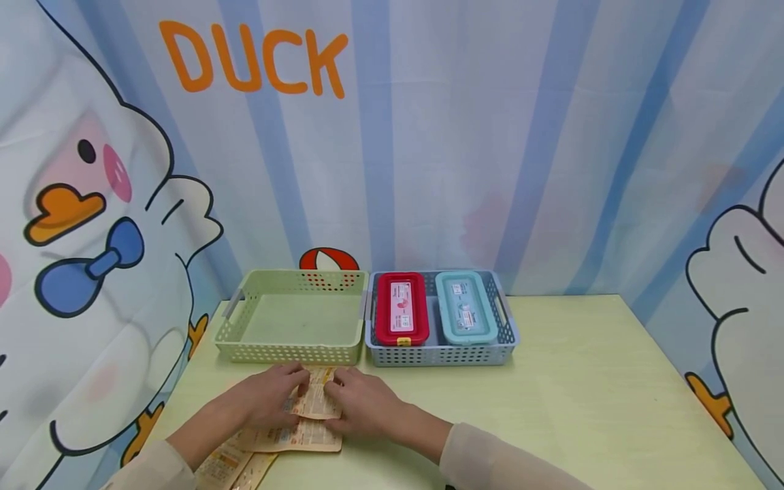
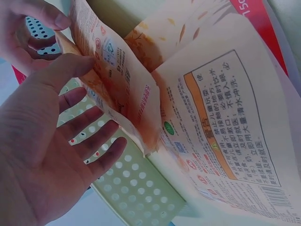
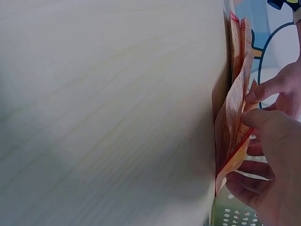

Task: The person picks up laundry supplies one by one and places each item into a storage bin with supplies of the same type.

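Both hands are at a cream and orange printed packet [image 1: 320, 400] in front of the baskets. My left hand [image 1: 265, 400] holds its left side, the thumb on the packet's edge and the other fingers spread beyond it in the left wrist view. From the right, my right hand [image 1: 370, 407] grips the same packet between thumb and fingers. Right below it lies another printed packet [image 1: 306, 441], its back lettering and warning box showing in the left wrist view. More packets [image 1: 222, 468] lie at the lower left, partly under the left arm.
Just behind the hands stands a green perforated basket [image 1: 288, 354]. Beside it on the right, a blue-grey basket [image 1: 441, 356] holds a red-lidded box [image 1: 382, 306] and a light blue-lidded box [image 1: 468, 306]. The pale yellow table [image 1: 600, 395] stretches right; a duck-print curtain [image 1: 441, 136] hangs behind.
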Tool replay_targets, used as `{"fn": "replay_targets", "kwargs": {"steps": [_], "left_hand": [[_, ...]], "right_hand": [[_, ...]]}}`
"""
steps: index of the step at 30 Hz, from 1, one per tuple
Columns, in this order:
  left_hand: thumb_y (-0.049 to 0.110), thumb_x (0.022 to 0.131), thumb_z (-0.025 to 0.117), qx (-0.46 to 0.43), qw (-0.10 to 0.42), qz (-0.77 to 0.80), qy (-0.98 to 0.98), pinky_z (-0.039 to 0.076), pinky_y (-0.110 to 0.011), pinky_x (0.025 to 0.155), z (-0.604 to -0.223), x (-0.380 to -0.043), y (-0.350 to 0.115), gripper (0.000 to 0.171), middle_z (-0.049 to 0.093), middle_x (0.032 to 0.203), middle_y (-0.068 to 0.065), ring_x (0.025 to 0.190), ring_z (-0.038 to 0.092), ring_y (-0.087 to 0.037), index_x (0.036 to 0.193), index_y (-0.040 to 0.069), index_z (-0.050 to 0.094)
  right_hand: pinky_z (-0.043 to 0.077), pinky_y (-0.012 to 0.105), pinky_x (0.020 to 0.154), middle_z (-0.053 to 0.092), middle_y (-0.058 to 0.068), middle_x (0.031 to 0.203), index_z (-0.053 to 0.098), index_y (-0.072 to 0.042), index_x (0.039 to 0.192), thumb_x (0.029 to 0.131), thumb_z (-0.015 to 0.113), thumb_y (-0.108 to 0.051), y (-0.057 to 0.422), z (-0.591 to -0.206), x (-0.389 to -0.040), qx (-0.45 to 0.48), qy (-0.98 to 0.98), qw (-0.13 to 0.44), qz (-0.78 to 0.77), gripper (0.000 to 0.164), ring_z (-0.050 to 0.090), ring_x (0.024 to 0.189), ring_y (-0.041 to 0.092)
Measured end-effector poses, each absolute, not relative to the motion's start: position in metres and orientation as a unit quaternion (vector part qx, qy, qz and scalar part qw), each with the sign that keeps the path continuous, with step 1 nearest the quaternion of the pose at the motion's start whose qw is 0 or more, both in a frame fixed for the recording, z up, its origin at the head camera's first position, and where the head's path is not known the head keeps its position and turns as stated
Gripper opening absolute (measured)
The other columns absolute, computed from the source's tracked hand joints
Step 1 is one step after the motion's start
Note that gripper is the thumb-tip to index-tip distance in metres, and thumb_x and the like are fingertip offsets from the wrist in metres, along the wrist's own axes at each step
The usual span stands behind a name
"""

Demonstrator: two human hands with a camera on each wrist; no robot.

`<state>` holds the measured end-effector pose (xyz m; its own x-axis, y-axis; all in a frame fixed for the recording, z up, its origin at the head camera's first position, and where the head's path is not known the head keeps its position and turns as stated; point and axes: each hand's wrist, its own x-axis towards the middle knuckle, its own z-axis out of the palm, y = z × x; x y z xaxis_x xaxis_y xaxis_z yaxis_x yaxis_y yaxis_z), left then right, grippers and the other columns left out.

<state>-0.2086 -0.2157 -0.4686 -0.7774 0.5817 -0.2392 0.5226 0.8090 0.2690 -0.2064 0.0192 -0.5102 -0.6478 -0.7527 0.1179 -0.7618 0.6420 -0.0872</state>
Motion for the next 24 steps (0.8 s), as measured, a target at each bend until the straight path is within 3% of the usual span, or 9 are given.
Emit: {"fn": "replay_targets", "kwargs": {"steps": [9, 14, 24], "left_hand": [[0.022, 0.087, 0.088, 0.275, 0.160, 0.093, 0.943, 0.042, -0.038, 0.068, -0.468, -0.209, -0.217, 0.037, 0.050, 0.109, 0.004, 0.085, 0.047, -0.017, 0.100, 0.023, 0.054], [0.011, 0.088, 0.083, 0.233, 0.182, 0.105, 0.950, 0.040, -0.041, 0.066, -0.462, -0.207, -0.222, 0.034, 0.049, 0.102, 0.001, 0.081, 0.048, -0.020, 0.098, 0.020, 0.052], [0.013, 0.095, 0.078, 0.210, 0.172, 0.086, 0.959, 0.043, -0.041, 0.065, -0.446, -0.205, -0.227, 0.025, 0.053, 0.091, 0.001, 0.074, 0.051, -0.018, 0.100, 0.017, 0.054]], "right_hand": [[0.044, 0.023, 0.063, 0.057, -0.004, 0.102, 0.070, -0.018, 0.116, 0.095, 0.077, -0.042, 0.018, -0.510, -0.206, 0.417, -0.906, 0.030, 0.066, 0.032, 0.052, 0.087, 0.009], [0.041, 0.021, 0.057, 0.060, -0.005, 0.095, 0.071, -0.020, 0.113, 0.096, 0.076, -0.037, 0.020, -0.511, -0.208, 0.433, -0.896, 0.063, 0.077, 0.024, 0.049, 0.075, 0.006], [0.043, 0.017, 0.058, 0.066, -0.006, 0.092, 0.071, -0.020, 0.105, 0.101, 0.071, -0.026, 0.019, -0.504, -0.208, 0.455, -0.879, 0.104, 0.100, 0.006, 0.052, 0.069, 0.002]]}}
